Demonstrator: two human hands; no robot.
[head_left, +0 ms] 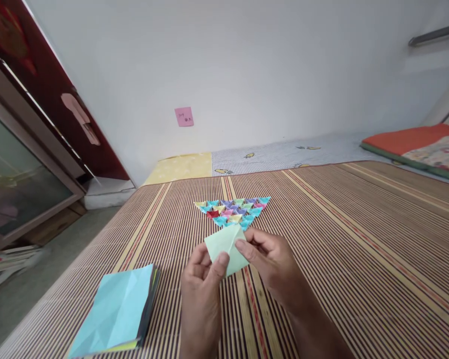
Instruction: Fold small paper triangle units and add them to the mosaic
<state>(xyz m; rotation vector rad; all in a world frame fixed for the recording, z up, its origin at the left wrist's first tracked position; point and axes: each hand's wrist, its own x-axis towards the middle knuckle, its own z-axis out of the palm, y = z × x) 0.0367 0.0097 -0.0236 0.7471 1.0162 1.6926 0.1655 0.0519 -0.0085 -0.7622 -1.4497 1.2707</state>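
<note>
A small pale green piece of paper point(221, 241) with a crease down its middle is held up between both hands. My left hand point(202, 284) pinches its lower left side, thumb on the front face. On the right side, my right hand point(273, 259) grips it with the thumb pressed near the crease; the fingers behind the sheet are partly hidden. Just beyond the paper, several small folded paper pieces point(235, 212) in blue, yellow, purple, pink and red lie in rows that form a downward-pointing triangle. The nearest tip of this triangle is covered by the green paper.
A stack of paper with a creased blue sheet point(114, 309) on top lies at the left on the striped bamboo mat point(340, 279). Folded orange and floral bedding point(419, 144) is at the far right. A pink note point(184, 116) sticks to the white wall. The bed edge drops off at left.
</note>
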